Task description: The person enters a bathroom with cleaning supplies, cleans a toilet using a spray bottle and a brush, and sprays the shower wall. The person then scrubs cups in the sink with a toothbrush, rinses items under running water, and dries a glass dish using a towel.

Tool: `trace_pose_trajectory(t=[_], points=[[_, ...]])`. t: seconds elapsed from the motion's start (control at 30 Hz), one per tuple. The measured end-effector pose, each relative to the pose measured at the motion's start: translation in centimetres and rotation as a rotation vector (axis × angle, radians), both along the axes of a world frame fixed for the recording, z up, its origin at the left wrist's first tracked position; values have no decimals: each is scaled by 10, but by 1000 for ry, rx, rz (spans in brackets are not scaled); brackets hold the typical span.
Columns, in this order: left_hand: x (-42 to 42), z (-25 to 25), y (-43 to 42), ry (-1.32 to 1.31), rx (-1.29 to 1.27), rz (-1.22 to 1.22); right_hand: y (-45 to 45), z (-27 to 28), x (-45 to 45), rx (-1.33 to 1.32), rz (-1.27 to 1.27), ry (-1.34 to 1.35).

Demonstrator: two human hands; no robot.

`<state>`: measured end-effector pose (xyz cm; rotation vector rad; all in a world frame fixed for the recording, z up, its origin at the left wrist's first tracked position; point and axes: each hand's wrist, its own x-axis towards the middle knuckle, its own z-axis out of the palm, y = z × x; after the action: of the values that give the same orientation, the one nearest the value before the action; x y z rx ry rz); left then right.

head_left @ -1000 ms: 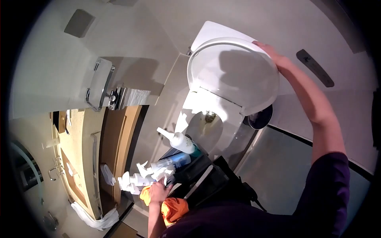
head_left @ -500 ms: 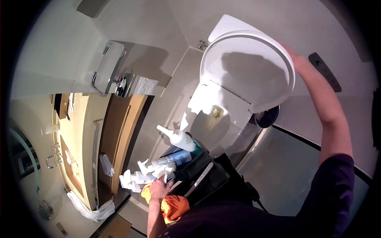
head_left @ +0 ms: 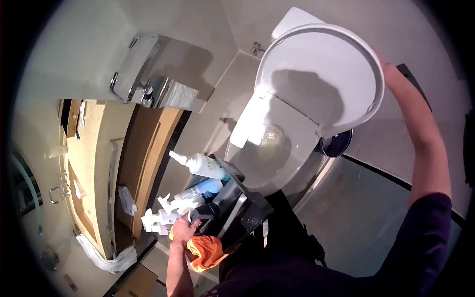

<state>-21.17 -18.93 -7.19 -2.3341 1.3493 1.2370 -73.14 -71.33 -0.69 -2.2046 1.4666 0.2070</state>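
Observation:
My left hand (head_left: 185, 230) is closed on the black caddy (head_left: 253, 212), at its near left end. In the caddy are a white squeeze bottle (head_left: 204, 166) with a long nozzle, a blue-labelled spray bottle (head_left: 205, 189) and another white spray bottle (head_left: 161, 218). An orange cloth (head_left: 207, 252) hangs beside my left hand. The toilet lid (head_left: 321, 59) stands raised over the toilet bowl (head_left: 247, 161), which has some yellowish liquid inside. My right hand (head_left: 388, 69) is at the lid's right edge, its fingers hidden behind it.
A dark waste bin (head_left: 336, 144) stands right of the toilet. On the left are a wooden vanity counter (head_left: 101, 173) with a white towel (head_left: 111, 257) hanging below, and a wall-mounted toilet paper holder (head_left: 170, 94). A glass panel (head_left: 366, 208) lies to the right.
The caddy has shifted left and tilted, with its bottles leaning further left, my left hand still on it. My view has shifted slightly. My right hand stays by the raised lid.

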Motion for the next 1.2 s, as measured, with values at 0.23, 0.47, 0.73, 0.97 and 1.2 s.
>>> trace_pose_trajectory(t=[0.23, 0.47, 0.73, 0.97, 1.2], points=[[20, -16, 39, -100, 117, 34, 42, 13, 10, -246, 66, 463], [38, -70, 90, -221, 133, -27, 263, -153, -81, -942, -416, 246], [47, -84, 111, -187, 16, -6, 483, -329, 198, 78, 156, 169], [45, -78, 115, -175, -16, -33, 467, -356, 215, 239, 314, 373], [48, -76, 120, -130, -3, -16, 450, -278, 219, 167, 398, 226]])
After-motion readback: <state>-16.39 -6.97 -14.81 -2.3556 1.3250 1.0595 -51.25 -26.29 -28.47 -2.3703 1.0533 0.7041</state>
